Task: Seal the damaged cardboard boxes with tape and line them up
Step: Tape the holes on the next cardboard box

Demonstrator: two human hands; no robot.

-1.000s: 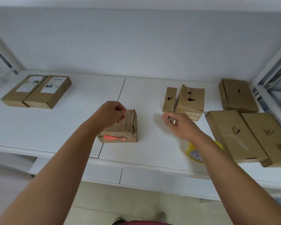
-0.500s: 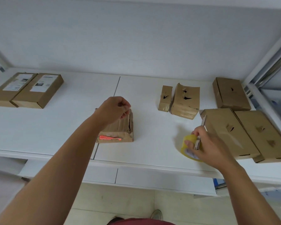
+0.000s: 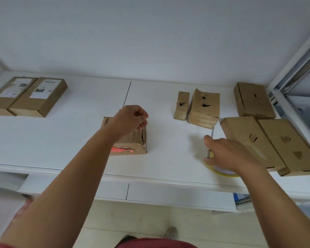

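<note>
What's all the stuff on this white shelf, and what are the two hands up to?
Labelled flat brown cardboard boxes: two, brown with white labels, side by side at far left.
Crumpled brown cardboard box with red print: one, centre, under the left hand.
Small torn brown cardboard boxes: two, brown with dark holes, right of centre, touching.
Large punctured brown cardboard boxes: three, brown, far right; two side by side in front, one behind.
Yellow tape roll: one, near front edge, mostly hidden by the right hand.
White shelf surface: one, holding everything.
Shoe: one, grey, on the floor below.
Left hand: curled, over the crumpled box.
Right hand: holds a thin grey tool, over the tape roll.
</note>
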